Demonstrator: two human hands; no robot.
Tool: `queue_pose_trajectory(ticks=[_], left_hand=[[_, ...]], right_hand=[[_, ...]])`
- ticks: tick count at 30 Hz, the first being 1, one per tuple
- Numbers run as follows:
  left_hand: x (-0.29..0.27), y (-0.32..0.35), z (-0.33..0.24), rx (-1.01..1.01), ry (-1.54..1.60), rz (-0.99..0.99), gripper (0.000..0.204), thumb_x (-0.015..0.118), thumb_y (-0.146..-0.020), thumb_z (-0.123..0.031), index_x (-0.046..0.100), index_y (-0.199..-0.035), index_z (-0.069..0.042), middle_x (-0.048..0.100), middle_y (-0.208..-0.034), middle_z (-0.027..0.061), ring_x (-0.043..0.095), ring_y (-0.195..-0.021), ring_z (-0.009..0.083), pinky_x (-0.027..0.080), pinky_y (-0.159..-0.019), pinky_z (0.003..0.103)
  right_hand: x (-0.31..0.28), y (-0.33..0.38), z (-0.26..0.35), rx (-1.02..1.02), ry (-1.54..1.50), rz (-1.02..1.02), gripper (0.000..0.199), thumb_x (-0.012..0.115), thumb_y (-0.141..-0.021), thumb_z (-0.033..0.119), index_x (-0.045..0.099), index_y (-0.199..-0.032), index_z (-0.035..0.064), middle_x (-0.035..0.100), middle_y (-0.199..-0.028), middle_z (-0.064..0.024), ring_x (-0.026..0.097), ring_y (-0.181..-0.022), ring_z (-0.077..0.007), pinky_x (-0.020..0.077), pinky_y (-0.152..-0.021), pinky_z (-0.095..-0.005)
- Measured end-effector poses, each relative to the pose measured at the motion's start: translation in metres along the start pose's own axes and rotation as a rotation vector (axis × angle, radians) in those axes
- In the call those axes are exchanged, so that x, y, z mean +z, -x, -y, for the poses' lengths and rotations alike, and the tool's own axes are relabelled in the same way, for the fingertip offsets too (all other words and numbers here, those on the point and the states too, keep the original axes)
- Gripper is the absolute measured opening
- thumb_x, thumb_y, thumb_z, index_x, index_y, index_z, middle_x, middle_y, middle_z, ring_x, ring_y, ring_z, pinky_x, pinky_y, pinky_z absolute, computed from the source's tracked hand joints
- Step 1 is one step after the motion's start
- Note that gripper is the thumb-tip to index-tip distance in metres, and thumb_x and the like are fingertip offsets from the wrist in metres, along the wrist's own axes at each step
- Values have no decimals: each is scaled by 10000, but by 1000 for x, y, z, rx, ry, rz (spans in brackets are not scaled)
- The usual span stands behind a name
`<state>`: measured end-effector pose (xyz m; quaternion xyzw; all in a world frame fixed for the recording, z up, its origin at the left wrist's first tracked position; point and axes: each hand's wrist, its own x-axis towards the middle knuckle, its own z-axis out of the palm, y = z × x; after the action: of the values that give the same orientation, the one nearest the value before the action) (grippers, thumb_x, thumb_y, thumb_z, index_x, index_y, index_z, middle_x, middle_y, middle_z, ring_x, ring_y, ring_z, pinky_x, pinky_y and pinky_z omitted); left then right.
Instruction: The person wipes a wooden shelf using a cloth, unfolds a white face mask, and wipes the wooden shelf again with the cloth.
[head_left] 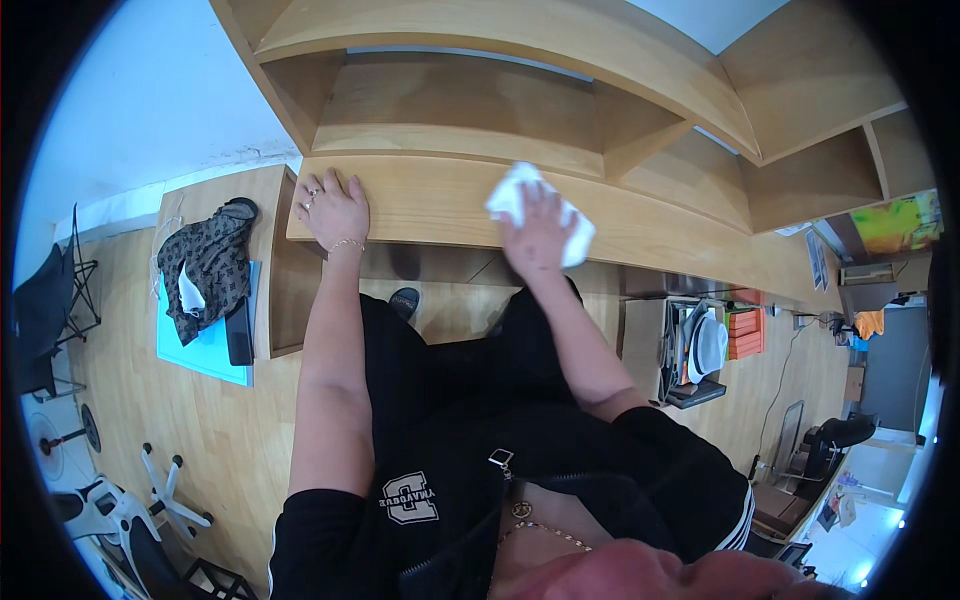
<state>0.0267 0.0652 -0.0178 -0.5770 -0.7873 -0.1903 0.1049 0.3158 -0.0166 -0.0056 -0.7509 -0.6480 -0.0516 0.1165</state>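
My left hand [333, 208] rests flat on the left end of the wooden desk [430, 200], its fingers spread and a ring and a bracelet on it. Under my right hand [538, 232], farther along the same desk top, is a crumpled white cloth [512, 190]. The palm presses the cloth against the wood near the front edge, with some motion blur. Cloth shows beyond the fingertips and to the right of the hand; the part under the palm is hidden.
Wooden shelves [460, 100] rise behind the desk. On the left, a low cabinet holds a dark patterned bag [212, 262] and a blue folder [190, 352]. At right, a grey hat [708, 345] and orange books [745, 333] sit in an open drawer unit. A white-framed chair [110, 510] stands lower left.
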Motion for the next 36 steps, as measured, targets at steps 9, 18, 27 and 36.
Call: queue_pose_trajectory(ticks=[9,18,27,36], left_hand=[[3,0,-5,18,-7,-5,516,494,-939,-472,588,-1304,-121,506,-1398,188,407,-1334,377,266,-1103,513],[6,1,2,23,-16,-4,525,485,-942,-471,589,-1308,-110,504,-1401,185,398,-1340,363,263,-1098,515],[6,-1,-6,14,-1,10,533,496,-933,-471,589,-1311,-107,503,-1402,188,394,-1342,365,254,-1102,513],[6,2,3,-1,-57,-47,506,508,-922,-469,609,-1274,-119,536,-1362,182,434,-1310,362,280,-1085,517]], right_hand=[[2,-32,67,-591,-334,70,579,505,-913,535,481,-1418,255,429,-1493,-63,352,-1399,-324,175,-1140,-592],[-13,-45,-121,-462,-124,58,580,549,-900,487,496,-1395,190,449,-1475,-63,374,-1380,-285,213,-1144,-554],[-24,-26,-336,-69,-55,-86,613,560,-897,492,479,-1401,153,496,-1422,-99,447,-1313,-318,280,-1102,-508],[-19,-25,-273,553,145,-100,683,479,-926,566,376,-1472,170,443,-1460,-126,398,-1358,-304,243,-1089,-588]])
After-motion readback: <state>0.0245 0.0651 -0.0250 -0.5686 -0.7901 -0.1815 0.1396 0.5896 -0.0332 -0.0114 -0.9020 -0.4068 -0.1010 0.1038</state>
